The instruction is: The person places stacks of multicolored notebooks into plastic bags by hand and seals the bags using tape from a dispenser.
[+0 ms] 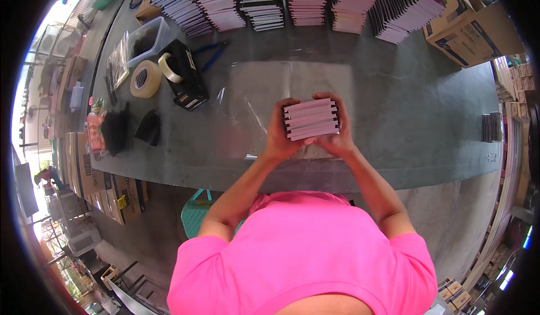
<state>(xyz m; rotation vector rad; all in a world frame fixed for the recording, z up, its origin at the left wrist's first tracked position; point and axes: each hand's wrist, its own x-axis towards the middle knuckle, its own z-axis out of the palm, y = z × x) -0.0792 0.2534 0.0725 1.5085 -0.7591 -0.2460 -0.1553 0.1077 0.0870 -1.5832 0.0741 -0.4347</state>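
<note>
Between my two hands is a small stack of notebooks (311,118), its pale page edges facing up and dark bits of binding showing along both sides. My left hand (278,134) wraps the stack's left side, and my right hand (342,135) wraps its right side, with the thumbs meeting at the near edge. Beneath them, a clear plastic sheet (253,90) lies on the dark table (405,118). The hands and stack cover part of that sheet.
Several tall notebook stacks (306,3) line the far edge. An opened cardboard box (467,39) stands far right. On the left are a black tape dispenser (188,84), a tape roll (145,79), blue-handled pliers (212,56) and a clear bin (162,37). A green stool (194,216) stands below.
</note>
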